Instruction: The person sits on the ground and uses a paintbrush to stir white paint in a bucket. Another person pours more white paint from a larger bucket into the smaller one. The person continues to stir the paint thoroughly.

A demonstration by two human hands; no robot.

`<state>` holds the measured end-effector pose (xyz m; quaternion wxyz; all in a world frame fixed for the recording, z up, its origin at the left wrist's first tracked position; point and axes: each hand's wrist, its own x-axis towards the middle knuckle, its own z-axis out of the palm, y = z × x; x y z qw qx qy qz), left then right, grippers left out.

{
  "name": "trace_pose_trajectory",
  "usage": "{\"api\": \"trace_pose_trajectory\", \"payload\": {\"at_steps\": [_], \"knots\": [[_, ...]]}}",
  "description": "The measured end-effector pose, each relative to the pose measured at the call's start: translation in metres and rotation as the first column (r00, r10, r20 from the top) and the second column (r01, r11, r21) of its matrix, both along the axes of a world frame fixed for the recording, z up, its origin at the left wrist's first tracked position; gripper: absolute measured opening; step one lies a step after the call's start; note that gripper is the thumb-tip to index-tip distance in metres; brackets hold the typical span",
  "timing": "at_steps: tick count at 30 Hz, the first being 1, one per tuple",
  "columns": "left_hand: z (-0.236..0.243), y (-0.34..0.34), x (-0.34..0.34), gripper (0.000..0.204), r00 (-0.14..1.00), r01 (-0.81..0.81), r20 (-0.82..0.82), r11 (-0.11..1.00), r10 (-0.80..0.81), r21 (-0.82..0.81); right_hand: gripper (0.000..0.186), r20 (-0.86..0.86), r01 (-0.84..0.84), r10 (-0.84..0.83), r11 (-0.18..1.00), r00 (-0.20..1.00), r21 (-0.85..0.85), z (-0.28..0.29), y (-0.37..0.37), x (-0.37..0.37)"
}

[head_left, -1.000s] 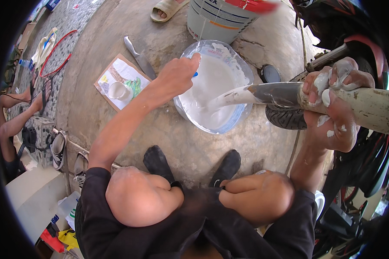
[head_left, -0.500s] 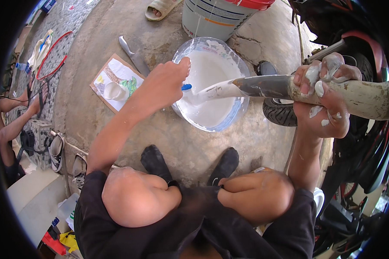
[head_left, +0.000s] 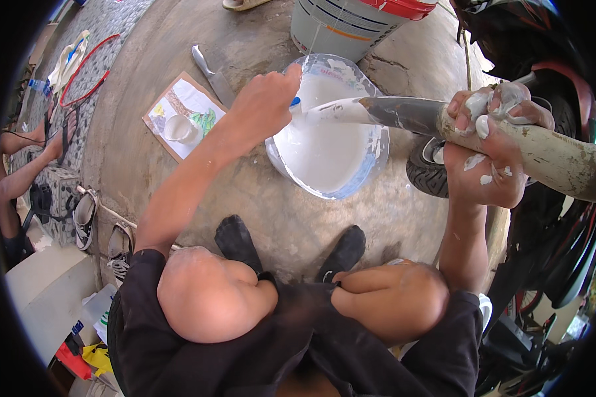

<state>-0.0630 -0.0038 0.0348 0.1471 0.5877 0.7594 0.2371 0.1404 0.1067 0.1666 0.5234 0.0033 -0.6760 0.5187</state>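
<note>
My left hand (head_left: 261, 109) is closed around a tool with a small blue part (head_left: 295, 102); its fingers hide the rest. The blue part is beside the white-coated tip of a thick pole (head_left: 404, 112). White paint smears the fingers of my right hand (head_left: 490, 149), which grips the pole's cream section; the pole's middle is dark grey. Under the tip sits a clear plastic tub (head_left: 377, 155) holding white paint (head_left: 328, 159). A thin pale strand (head_left: 324, 26) rises from near my left hand toward the top.
A grey bucket with a red rim (head_left: 351, 30) stands beyond the tub. To the left lie a broad-bladed knife (head_left: 212, 73) and a drawing board (head_left: 169, 149) with a small white cup (head_left: 180, 129) on it. A motorcycle wheel (head_left: 427, 169) is at right. Another person's legs (head_left: 26, 172) show far left.
My left hand has moved slightly right and up along the pole's white tip. My right hand and the pole have shifted slightly. The view has moved a little, so the bucket and tub appear farther right.
</note>
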Motion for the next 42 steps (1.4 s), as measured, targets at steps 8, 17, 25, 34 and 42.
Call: {"api": "trace_pose_trajectory", "payload": {"at_steps": [8,17,25,34,42], "knots": [[0.000,-0.009,-0.002,0.025,0.999,0.034,0.012,0.999,-0.034,0.006,0.034,0.138,0.109,-0.105,0.994,0.985,-0.028,0.019,0.014,0.025],[-0.011,-0.004,-0.003,0.028,0.996,0.083,0.020,0.992,-0.086,0.099,0.029,0.053,0.259,-0.284,0.924,0.957,0.281,-0.001,0.002,0.002],[-0.001,-0.001,-0.007,0.018,0.993,0.117,0.014,0.989,-0.119,0.085,0.036,0.163,-0.163,0.161,0.987,0.973,-0.005,0.032,-0.003,0.018],[-0.007,-0.008,-0.008,0.019,0.994,0.107,-0.028,0.980,-0.104,0.171,0.028,0.024,0.051,-0.056,0.979,0.998,0.197,-0.003,-0.011,-0.009],[-0.016,-0.001,-0.011,0.016,0.993,0.111,0.014,0.985,-0.114,0.129,0.033,0.145,-0.116,0.111,0.993,0.983,0.022,0.028,-0.016,0.002]]}}
